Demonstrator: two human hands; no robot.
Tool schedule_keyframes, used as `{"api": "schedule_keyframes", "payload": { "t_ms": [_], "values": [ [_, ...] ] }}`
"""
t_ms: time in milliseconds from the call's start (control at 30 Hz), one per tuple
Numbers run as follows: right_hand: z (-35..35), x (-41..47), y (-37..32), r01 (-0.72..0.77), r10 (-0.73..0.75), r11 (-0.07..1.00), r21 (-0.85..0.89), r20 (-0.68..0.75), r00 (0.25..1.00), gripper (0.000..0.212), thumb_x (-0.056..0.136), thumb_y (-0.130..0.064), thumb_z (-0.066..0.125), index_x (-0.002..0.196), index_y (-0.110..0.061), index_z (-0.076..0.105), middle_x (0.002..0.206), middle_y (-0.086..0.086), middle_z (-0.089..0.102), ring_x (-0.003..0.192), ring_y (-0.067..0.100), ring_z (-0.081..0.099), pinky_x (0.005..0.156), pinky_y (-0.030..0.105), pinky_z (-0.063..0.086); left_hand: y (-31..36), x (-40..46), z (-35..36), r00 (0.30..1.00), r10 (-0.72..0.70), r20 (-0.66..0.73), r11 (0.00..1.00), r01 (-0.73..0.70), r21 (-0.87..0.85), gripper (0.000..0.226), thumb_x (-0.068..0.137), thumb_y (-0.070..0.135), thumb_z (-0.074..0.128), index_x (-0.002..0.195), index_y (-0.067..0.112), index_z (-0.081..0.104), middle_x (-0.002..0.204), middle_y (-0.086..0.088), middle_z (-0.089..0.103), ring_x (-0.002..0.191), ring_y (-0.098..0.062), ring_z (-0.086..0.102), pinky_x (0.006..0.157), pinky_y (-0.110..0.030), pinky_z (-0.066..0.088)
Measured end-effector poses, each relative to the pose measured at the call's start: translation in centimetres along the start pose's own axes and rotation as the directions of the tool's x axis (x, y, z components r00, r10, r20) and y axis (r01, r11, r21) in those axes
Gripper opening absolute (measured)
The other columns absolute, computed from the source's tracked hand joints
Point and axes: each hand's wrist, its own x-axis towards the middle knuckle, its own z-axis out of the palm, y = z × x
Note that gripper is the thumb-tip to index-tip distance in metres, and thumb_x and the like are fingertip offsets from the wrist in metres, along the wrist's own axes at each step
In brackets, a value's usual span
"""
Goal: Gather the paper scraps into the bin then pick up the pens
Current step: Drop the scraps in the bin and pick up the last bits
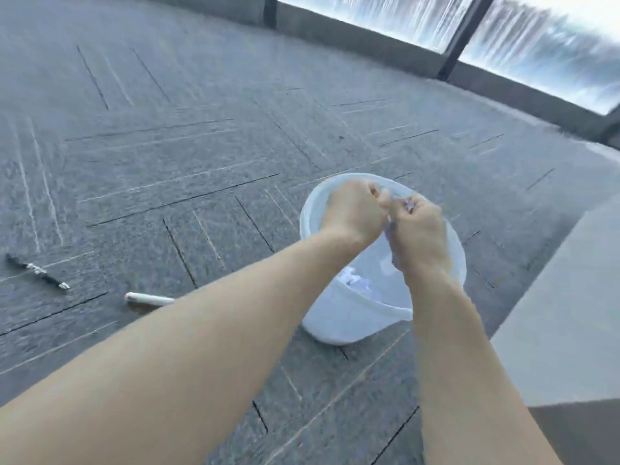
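Grey carpet tiles (167, 146) with thin dark and pale streaks cover the floor, running back to a low ledge under a bright window.

Out on that carpet stands the round translucent white plastic bin (339, 325), and crumpled white paper scraps (355, 280) already lie at the bottom of it. Both hands hang over its mouth. The left hand (355, 213) is curled, fingers folded in, and the right hand (419, 233) is curled too, with small white bits of paper (408, 204) showing between its fingertips. The two hands meet there, and from where I stand it looks as though they are working the last bits loose to drop them; whether the left pinches any paper itself I cannot tell, the view being blurred.

I see no loose scraps elsewhere on the carpet, so the gathering seems nearly done, though parts of the floor are hidden by the arms.

The pens are untouched. A slim white pen (147, 299) lies on the carpet just left of the bin, partly behind the left forearm, and a black pen with silver trim (38, 270) lies further left, well apart from it. Both remain to be picked up.
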Motion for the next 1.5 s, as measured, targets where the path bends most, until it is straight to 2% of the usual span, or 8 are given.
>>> {"api": "schedule_keyframes", "payload": {
  "t_ms": [100,267,600,733,833,1033,1300,1500],
  "values": [
    [-1.1,1.1,2.5,-0.120,0.148,0.974,-0.190,0.140,0.979,0.019,0.084,-0.025,0.051,0.068,-0.016,0.054,0.054,0.000,0.058,0.048,0.024,0.051,0.042,0.026,0.046,-0.3,1.6,2.7,0.982,-0.125,0.143,0.978,0.097,0.187,0.033,0.085,0.027,0.053,0.056,0.013,0.045,0.067,-0.018,0.058,0.082,-0.035,0.064,0.059,-0.030,0.042],
    [-2.9,1.8,3.2,-0.128,0.187,0.928,-0.351,0.140,0.972,0.052,0.085,-0.044,0.061,0.130,-0.019,0.055,0.127,0.003,0.060,0.113,0.025,0.058,0.100,0.041,0.045,-1.8,1.2,3.4,0.982,-0.011,0.188,0.898,-0.073,0.434,0.035,0.091,0.030,0.043,0.060,0.013,0.045,0.067,-0.004,0.051,0.072,-0.028,0.047,0.061,-0.030,0.031],
    [4.8,-7.4,-5.0,0.418,-0.401,0.907,-0.060,0.182,0.898,0.021,0.090,-0.029,0.058,0.078,-0.014,0.066,0.069,-0.004,0.066,0.068,0.017,0.062,0.068,0.033,0.048,-6.6,-7.5,-9.5,0.939,0.303,-0.161,0.951,-0.288,0.111,0.019,0.092,0.022,0.052,0.077,0.019,0.064,0.069,0.007,0.060,0.058,-0.009,0.052,0.054,-0.018,0.040],
    [11.4,-16.3,-2.5,0.573,-0.483,0.819,0.016,0.558,0.675,0.017,0.090,-0.024,0.060,0.080,-0.012,0.065,0.072,0.000,0.064,0.067,0.018,0.055,0.064,0.033,0.044,-16.9,-17.0,-16.1,0.986,0.052,-0.157,0.941,0.004,0.339,0.017,0.089,0.015,0.056,0.074,0.023,0.058,0.066,0.013,0.051,0.056,-0.001,0.047,0.055,-0.012,0.036],
    [15.7,-22.2,2.9,0.655,-0.209,0.749,-0.095,0.905,0.370,0.012,0.092,-0.021,0.057,0.098,-0.019,0.067,0.090,-0.002,0.066,0.084,0.022,0.061,0.074,0.037,0.051,-25.7,-26.3,-19.1,0.955,-0.258,-0.143,0.811,0.295,0.506,0.004,0.084,0.021,0.060,0.085,0.022,0.064,0.080,0.006,0.055,0.072,-0.011,0.055,0.072,-0.034,0.049],
    [18.2,-27.3,10.5,0.861,0.110,0.489,-0.135,0.990,0.093,0.039,0.092,-0.022,0.055,0.130,-0.023,0.046,0.121,0.003,0.049,0.108,0.027,0.053,0.074,0.035,0.046,-30.7,-41.4,-18.9,0.782,-0.577,-0.236,0.531,0.578,0.619,0.037,0.086,0.041,0.055,0.120,0.028,0.051,0.112,0.007,0.046,0.075,-0.018,0.060,0.061,-0.032,0.044],
    [19.0,-28.3,12.3,0.859,0.089,0.495,-0.134,0.991,0.103,0.012,0.096,-0.020,0.056,0.087,-0.020,0.048,0.097,-0.002,0.047,0.085,0.023,0.058,0.073,0.039,0.050,-31.4,-43.8,-16.6,0.787,-0.580,-0.210,0.572,0.577,0.583,0.048,0.086,0.049,0.055,0.126,0.026,0.042,0.116,0.007,0.042,0.078,-0.018,0.059,0.061,-0.029,0.038],
    [17.7,-28.4,12.4,0.750,0.058,0.639,-0.171,0.983,0.174,0.017,0.092,-0.010,0.053,0.076,-0.017,0.049,0.079,-0.005,0.052,0.075,0.019,0.051,0.064,0.031,0.041,-31.8,-41.5,-16.3,0.802,-0.561,-0.205,0.632,0.575,0.520,0.020,0.092,0.039,0.053,0.084,0.021,0.049,0.088,0.006,0.043,0.066,-0.012,0.051,0.059,-0.029,0.039]
  ]
}}
